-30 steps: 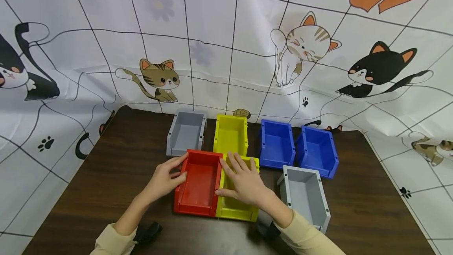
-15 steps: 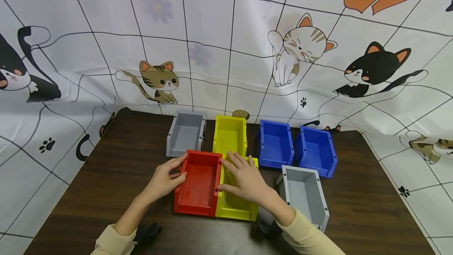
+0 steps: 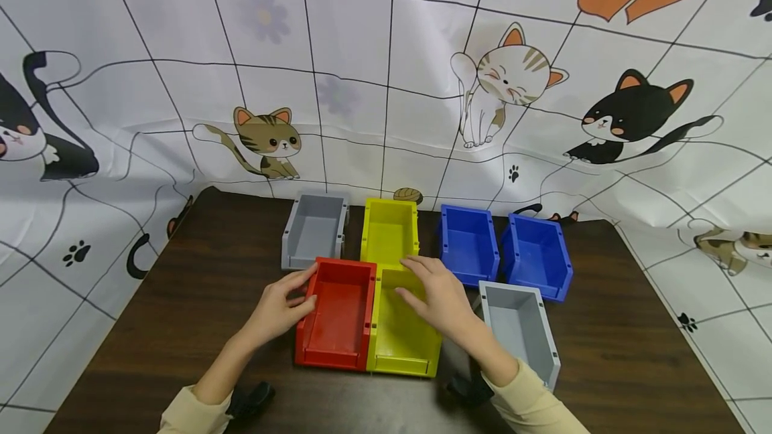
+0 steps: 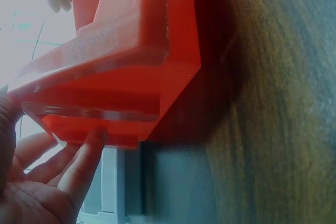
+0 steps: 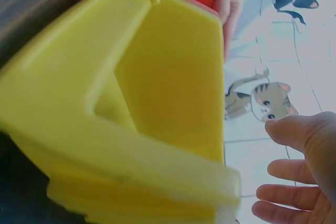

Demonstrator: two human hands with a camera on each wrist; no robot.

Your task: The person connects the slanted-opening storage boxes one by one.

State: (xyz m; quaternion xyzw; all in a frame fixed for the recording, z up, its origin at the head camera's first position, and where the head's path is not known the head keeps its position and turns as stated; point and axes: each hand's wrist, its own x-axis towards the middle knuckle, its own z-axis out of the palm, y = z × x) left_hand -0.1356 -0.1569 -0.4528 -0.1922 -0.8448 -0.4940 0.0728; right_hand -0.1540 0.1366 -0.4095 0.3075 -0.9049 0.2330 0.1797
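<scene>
Pale cream sleeves (image 3: 535, 399), black wrist devices (image 3: 252, 400)

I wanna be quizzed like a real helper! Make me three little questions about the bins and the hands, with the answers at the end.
1. Which hand is gripping the red bin?
2. How many blue bins stand on the table?
3. True or false: the red bin stands right beside a blue bin.

Key:
1. The left hand.
2. Two.
3. False; it stands right beside the front yellow bin.
</scene>
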